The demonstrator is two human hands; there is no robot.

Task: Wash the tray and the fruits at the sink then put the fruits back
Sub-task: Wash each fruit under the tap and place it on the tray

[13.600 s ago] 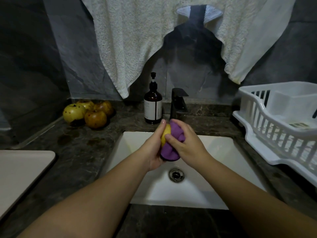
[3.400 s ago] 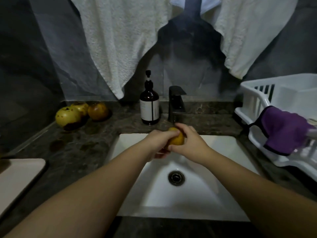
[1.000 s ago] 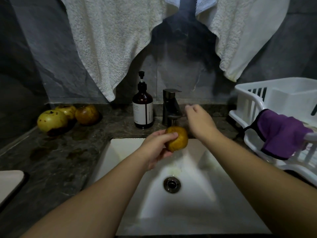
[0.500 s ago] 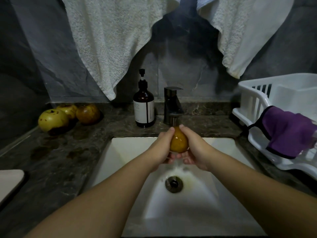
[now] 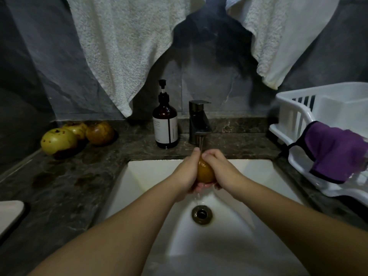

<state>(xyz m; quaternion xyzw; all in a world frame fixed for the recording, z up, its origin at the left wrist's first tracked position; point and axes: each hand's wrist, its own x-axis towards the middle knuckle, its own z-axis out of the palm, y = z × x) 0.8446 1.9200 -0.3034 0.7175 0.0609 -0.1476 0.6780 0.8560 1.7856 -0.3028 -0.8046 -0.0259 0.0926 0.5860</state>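
Fruit [image 5: 205, 173] sits over the sink [image 5: 151, 172] under the running faucet [image 5: 199, 122], cupped between left hand [image 5: 187, 172] and right hand [image 5: 219, 170], fingers curled round it. Risk: wet skin slips, fruit drops toward the drain [image 5: 201, 214] and bruises.

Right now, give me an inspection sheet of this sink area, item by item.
Surface: dark stone counter, damp patches; white sink.
Job's things: orange fruit under running faucet; three fruits left; tray corner.
Clutter: pump bottle; purple cloth on dish rack.
Grips: left hand and right hand cup the fruit.
Cables: nothing seen.
Surroundings: white towels, dark wall.
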